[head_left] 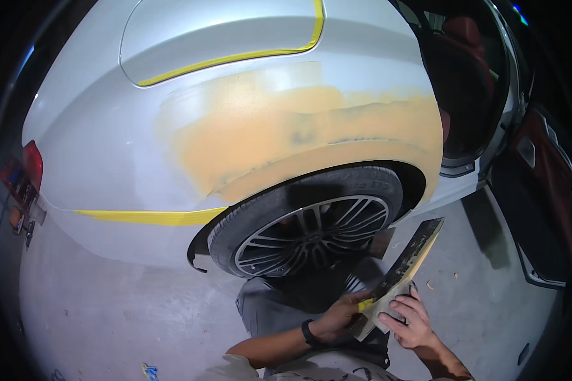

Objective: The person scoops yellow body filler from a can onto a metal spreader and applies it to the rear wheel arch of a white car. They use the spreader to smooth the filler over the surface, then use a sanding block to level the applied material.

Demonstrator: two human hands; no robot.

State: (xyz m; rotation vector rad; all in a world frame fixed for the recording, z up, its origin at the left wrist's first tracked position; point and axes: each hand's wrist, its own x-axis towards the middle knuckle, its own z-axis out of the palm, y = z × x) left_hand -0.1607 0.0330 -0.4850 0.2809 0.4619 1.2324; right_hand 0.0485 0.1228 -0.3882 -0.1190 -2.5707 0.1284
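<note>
Low in front of my lap, I hold a long, flat sanding board [408,259], tilted up to the right. Its upper face is dark and scuffed, with a yellowish strip along one edge. My left hand [338,319], a black band on its wrist, is closed round the board's lower left side, next to a small yellow patch. The fingers of my right hand [413,322] curl over a pale beige sheet [381,310] at the board's lower end. Ahead stands a silver-white car panel [114,146] with sanded orange-yellow filler [241,136] above the wheel arch.
The wheel [311,232] is close before my knees. Yellow masking tape [152,218] runs left of the arch, and more tape edges the fuel flap [222,32]. An open car door [540,190] stands at right. Scraps and a blue crumpled piece [150,371] lie on the grey floor.
</note>
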